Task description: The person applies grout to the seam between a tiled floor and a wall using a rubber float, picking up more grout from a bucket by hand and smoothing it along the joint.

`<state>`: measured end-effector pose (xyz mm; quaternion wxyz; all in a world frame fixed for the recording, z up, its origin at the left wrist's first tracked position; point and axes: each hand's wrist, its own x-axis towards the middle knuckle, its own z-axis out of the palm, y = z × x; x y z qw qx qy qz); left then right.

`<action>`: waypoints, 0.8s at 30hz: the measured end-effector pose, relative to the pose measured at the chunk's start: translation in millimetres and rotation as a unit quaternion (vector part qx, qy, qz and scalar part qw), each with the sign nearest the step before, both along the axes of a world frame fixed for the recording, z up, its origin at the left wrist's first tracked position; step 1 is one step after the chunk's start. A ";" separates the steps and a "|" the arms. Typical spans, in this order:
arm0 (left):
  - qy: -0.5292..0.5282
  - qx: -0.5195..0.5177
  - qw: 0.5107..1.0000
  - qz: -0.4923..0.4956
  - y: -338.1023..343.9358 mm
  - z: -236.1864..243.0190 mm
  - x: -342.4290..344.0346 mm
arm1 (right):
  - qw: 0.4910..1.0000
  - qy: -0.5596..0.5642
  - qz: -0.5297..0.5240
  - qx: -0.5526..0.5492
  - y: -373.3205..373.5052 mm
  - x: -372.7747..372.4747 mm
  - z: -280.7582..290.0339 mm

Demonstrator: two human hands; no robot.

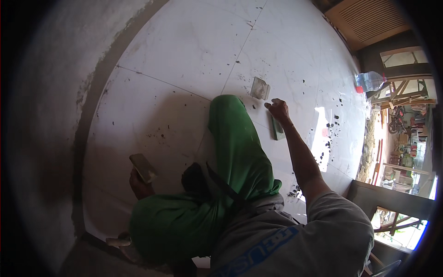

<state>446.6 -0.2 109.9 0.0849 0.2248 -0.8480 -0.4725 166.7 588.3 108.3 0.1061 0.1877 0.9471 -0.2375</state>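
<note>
My left hand (140, 185) is low on the left beside my bent knee, its fingers closed round a flat tan rectangular block (144, 167). The block is tilted, and I cannot tell its material. My right hand (278, 110) reaches out over the pale tiled floor (184, 60) with thumb and forefinger apart and nothing visible between them. Just beneath its wrist is a dark green rectangular block (277, 130), partly hidden by the hand and forearm. A small greyish square plate (260, 88) with a smeared face lies slightly beyond the fingers.
Dark crumbs (328, 134) are scattered over the tiles, mostly on the right. A clear plastic bottle (370, 81) with a red cap lies at the right edge. A grey wall (50, 115) borders the left. My green-trousered legs (235, 143) cover the middle.
</note>
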 end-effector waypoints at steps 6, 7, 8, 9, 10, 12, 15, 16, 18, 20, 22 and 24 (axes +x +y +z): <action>0.106 0.077 0.991 0.034 5.6 83.7 -63.9 | 0.981 0.029 -0.173 0.081 17.2 -68.9 -28.4; 0.103 0.051 0.993 0.018 -2.2 114.5 -63.6 | 0.979 0.022 -0.186 0.076 -7.5 -71.2 -39.8; 0.102 0.038 0.994 0.009 -5.2 130.7 -63.5 | 0.972 0.044 -0.211 0.091 -20.0 -74.9 -47.5; 0.103 0.024 0.994 0.002 -9.0 148.2 -65.4 | 0.963 0.066 -0.237 0.107 -32.3 -81.5 -53.9; 0.107 0.016 0.993 -0.037 -11.9 159.4 -66.1 | 0.964 0.069 -0.237 0.094 -35.9 -84.1 -58.6; 0.121 0.013 0.989 -0.081 -11.7 162.3 -79.7 | 0.969 0.068 -0.231 -0.060 -13.7 -95.5 -53.7; 0.139 0.206 0.965 -0.085 -14.6 164.6 -95.9 | 0.936 0.058 -0.210 -0.277 17.3 -91.8 -43.8; 0.114 0.141 0.979 -0.096 -11.5 179.5 -106.9 | 0.934 0.060 -0.213 -0.280 10.4 -86.5 -38.4; 0.083 0.062 0.989 -0.104 -5.5 216.2 -121.8 | 0.953 0.219 -0.134 -0.159 -41.0 -66.4 -16.0; 0.068 0.048 0.995 -0.058 7.2 257.5 -138.8 | 0.930 0.299 0.005 -0.215 -89.1 -41.2 23.5; 0.054 0.083 0.994 -0.049 17.6 281.6 -160.5 | 0.912 0.268 0.039 -0.307 -149.9 -5.1 87.8; 0.048 0.120 0.990 -0.057 24.5 292.7 -184.5 | 0.833 0.417 0.239 -0.272 -178.0 15.9 110.2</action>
